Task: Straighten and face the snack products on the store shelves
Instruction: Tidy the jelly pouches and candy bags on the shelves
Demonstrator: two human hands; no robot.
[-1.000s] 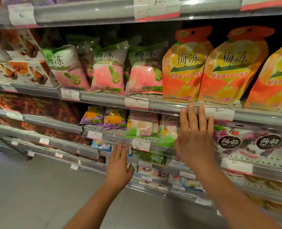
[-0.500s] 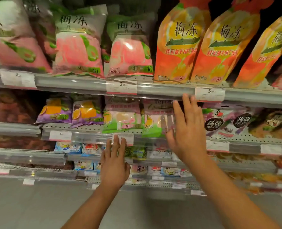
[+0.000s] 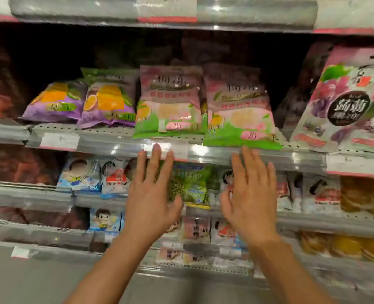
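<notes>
Two pink-and-green jelly bags [image 3: 170, 106] [image 3: 240, 115] stand side by side on the middle shelf [image 3: 115, 145], facing out. To their left lie two purple-and-orange bags [image 3: 56, 104] [image 3: 109, 106], tilted back. My left hand [image 3: 153, 194] and my right hand [image 3: 251, 194] are both raised just below that shelf's front rail, fingers straight and spread, holding nothing. The left fingertips reach the price tag [image 3: 172, 148] on the rail; the right fingertips are just under the right pink-and-green bag. The hands cover a green pea bag [image 3: 190, 185] on the shelf below.
A tall purple grape jelly pouch [image 3: 346, 106] stands at the right. Lower shelves hold small blue-and-white candy bags [image 3: 78, 176], white-and-red bags [image 3: 319, 194] and yellow packs [image 3: 366, 196]. Dark red packs [image 3: 1, 93] fill the left. The grey floor [image 3: 28, 281] lies below.
The view has dropped and closed in on the middle shelf. Both hands have come closer together, and the right hand has lowered from the upper rail to just under the pink-and-green bags.
</notes>
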